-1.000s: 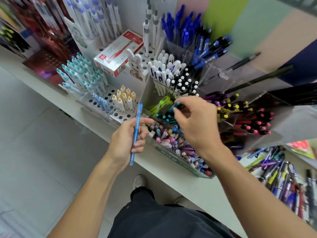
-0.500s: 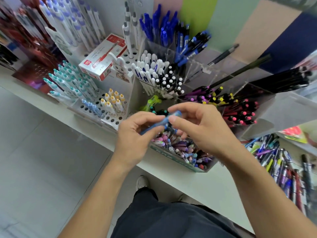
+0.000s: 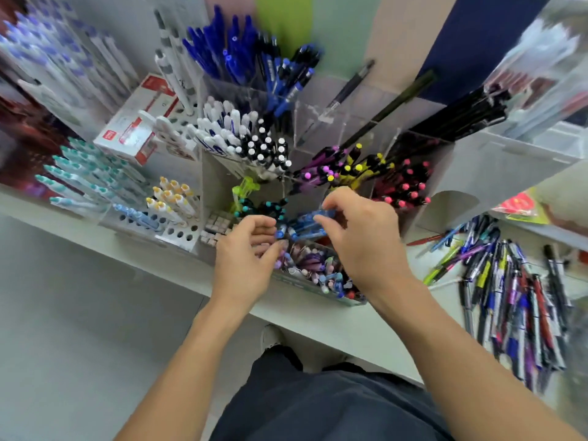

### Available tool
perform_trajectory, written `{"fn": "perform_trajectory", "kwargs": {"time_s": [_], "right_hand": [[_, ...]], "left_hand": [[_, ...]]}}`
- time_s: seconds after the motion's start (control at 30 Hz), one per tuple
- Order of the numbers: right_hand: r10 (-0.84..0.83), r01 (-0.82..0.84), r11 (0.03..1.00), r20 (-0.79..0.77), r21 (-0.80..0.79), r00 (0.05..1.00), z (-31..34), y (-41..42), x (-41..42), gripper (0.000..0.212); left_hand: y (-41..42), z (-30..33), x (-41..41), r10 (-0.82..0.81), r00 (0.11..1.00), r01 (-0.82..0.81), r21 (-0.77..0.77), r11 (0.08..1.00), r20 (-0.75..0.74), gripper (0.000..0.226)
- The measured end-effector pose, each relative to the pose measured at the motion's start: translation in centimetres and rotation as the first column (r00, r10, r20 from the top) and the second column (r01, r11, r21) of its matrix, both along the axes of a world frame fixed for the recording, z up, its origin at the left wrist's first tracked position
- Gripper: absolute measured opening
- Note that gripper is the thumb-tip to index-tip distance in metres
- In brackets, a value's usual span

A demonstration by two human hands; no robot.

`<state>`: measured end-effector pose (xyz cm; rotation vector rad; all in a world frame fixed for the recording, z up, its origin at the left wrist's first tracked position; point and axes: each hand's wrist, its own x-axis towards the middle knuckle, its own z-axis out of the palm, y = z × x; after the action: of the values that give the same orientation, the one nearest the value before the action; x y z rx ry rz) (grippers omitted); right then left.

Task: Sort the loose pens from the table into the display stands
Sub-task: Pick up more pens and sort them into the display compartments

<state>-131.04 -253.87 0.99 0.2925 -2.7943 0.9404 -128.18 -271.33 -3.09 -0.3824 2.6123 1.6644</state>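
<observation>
My right hand [image 3: 366,237] pinches a light blue pen [image 3: 318,216] between thumb and forefinger, holding it low over the front compartments of the clear acrylic display stand [image 3: 445,173]. My left hand [image 3: 245,259] hovers just left of the pen's lower end, its fingers loosely curled and spread, gripping nothing that I can see. A few blue pens [image 3: 302,229] lie in the compartment under the hands. The pile of loose pens [image 3: 515,300] lies on the table at the right.
Stand compartments hold white-capped [image 3: 241,138], dark blue [image 3: 232,49], purple and yellow [image 3: 343,170] and pink-tipped pens [image 3: 407,186]. A clear box of pastel pens [image 3: 318,272] sits at the table's front edge. A perforated rack with teal and yellow pens [image 3: 127,186] and a red-white box [image 3: 140,122] stand left.
The blue pen passed from my left hand to my right. Both hands held it half a second ago; now the left has loosened and the right carries it toward the stand.
</observation>
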Motion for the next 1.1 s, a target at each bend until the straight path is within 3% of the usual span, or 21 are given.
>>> {"fn": "perform_trajectory", "kwargs": {"time_s": [0.23, 0.33, 0.43, 0.53, 0.6, 0.67, 0.73, 0.8, 0.9, 0.97, 1.03, 1.1], "right_hand": [[0.039, -0.025, 0.956, -0.039, 0.294, 0.998, -2.8, -1.7, 0.2, 0.015], [0.034, -0.060, 0.946, 0.088, 0.319, 0.996, -2.3, -2.0, 1.0, 0.014], [0.010, -0.021, 0.998, 0.161, 0.067, 0.987, -2.6, -2.0, 0.0, 0.020], [0.021, 0.024, 0.956, 0.148, -0.292, 0.989, -2.4, -2.4, -1.1, 0.012], [0.045, 0.015, 0.945, 0.175, -0.327, 0.984, -2.2, -2.8, -1.6, 0.016], [0.083, -0.042, 0.978, 0.197, -0.202, 0.977, -2.4, -2.8, -1.8, 0.021], [0.134, -0.143, 0.989, 0.182, 0.038, 0.974, -2.3, -2.2, -1.0, 0.031], [0.158, -0.168, 0.982, 0.106, 0.090, 0.982, -1.4, -0.4, 0.7, 0.036], [0.035, -0.041, 0.992, -0.048, -0.122, 0.998, 0.9, 4.8, 3.7, 0.012], [-0.156, 0.141, 0.964, -0.054, -0.224, 0.986, 1.5, 9.4, 5.0, 0.010], [-0.352, 0.358, 0.894, 0.070, -0.272, 0.933, 0.1, 14.1, 5.4, 0.017], [-0.504, 0.548, 0.819, 0.242, -0.170, 0.829, -2.8, 18.7, 5.9, 0.022]], "left_hand": [[1.7, -0.6, -0.3, 0.085, 0.996, -0.078, 0.165, 0.983, -0.031, 0.029], [1.9, -0.6, -0.6, 0.113, 0.993, -0.108, 0.190, 0.976, -0.016, 0.028], [2.0, -0.4, -0.9, 0.163, 0.987, -0.160, 0.259, 0.952, 0.012, 0.024], [2.1, 0.0, -1.3, 0.212, 0.969, -0.245, 0.460, 0.853, 0.124, 0.022], [1.9, 0.2, -1.6, 0.200, 0.969, -0.245, 0.515, 0.821, 0.143, 0.024], [1.7, 0.5, -1.8, 0.126, 0.986, -0.162, 0.480, 0.862, 0.107, 0.027], [1.9, 1.0, -1.7, 0.046, 0.999, -0.049, 0.359, 0.932, 0.016, 0.028], [3.0, 2.2, -1.2, 0.032, 0.992, -0.009, 0.180, 0.984, -0.124, 0.026], [6.5, 4.9, 0.1, 0.022, 0.915, -0.002, 0.051, 0.999, -0.403, 0.015], [10.3, 5.6, 0.9, -0.157, 0.853, 0.191, 0.017, 0.982, -0.497, 0.010], [15.0, 4.8, 1.3, -0.392, 0.834, 0.427, 0.005, 0.904, -0.388, 0.010], [20.1, 2.6, 1.3, -0.548, 0.828, 0.553, 0.007, 0.833, -0.121, 0.025]]}}
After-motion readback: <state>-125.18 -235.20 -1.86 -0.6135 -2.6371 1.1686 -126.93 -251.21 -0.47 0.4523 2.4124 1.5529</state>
